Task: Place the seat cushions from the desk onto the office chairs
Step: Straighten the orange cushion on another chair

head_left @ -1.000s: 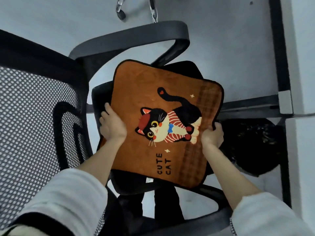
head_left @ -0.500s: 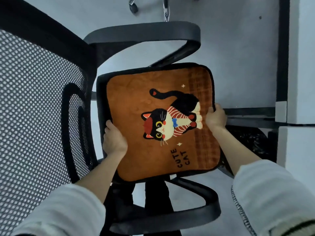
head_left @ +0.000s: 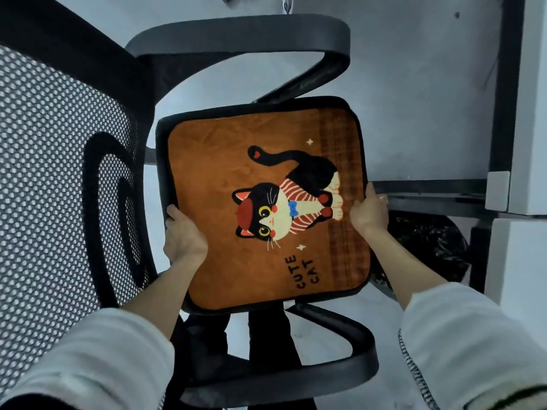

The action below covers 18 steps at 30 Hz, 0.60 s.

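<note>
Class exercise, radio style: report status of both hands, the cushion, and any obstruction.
Left hand and right hand grip opposite cushion edges. Orange cat cushion lies on the office chair seat, between the armrests. Nothing in the way.

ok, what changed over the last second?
The cat-print seat cushion came down from a tilted hold, turned square and now lies within the office chair seat edges. Left hand and right hand kept gripping its opposite edges; nothing was let go.

Black office chair seat (head_left: 161,161), orange cat-print seat cushion (head_left: 213,173) lying flat on it
</note>
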Available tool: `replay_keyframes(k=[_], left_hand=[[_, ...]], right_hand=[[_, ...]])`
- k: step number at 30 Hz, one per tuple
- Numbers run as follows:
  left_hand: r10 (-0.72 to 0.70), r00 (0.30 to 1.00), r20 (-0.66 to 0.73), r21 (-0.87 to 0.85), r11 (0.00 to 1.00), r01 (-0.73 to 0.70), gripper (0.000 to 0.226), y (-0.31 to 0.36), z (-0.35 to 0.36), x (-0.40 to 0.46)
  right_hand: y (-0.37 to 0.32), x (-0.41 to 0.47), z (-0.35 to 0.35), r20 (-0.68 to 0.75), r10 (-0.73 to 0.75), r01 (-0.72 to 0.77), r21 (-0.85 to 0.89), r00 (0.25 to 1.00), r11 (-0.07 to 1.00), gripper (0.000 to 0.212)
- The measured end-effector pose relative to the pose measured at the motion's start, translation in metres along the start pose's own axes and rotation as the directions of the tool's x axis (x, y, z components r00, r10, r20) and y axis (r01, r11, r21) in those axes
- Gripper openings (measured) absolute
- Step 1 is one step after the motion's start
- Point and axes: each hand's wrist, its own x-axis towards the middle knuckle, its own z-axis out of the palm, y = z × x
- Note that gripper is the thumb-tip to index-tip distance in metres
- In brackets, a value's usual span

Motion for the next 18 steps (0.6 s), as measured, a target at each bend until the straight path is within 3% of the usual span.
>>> replay_keyframes(k=[10, 18], left_hand=[[-0.016, 0.999, -0.043, 0.037, 0.999, 0.018, 0.050, 0.004, 0.004, 0.004], [-0.027, 1.000, 0.015, 0.002, 1.000, 0.027, 0.074, 0.006, 0.003, 0.006]], right_hand=[[0.000, -0.021, 0.021, 0.126, -0.069, 0.099, -0.248, 0.990, 0.964, 0.076], [0.020, -0.041, 0.029, 0.173, -0.161, 0.209, -0.312, 0.972, 0.927, 0.082]])
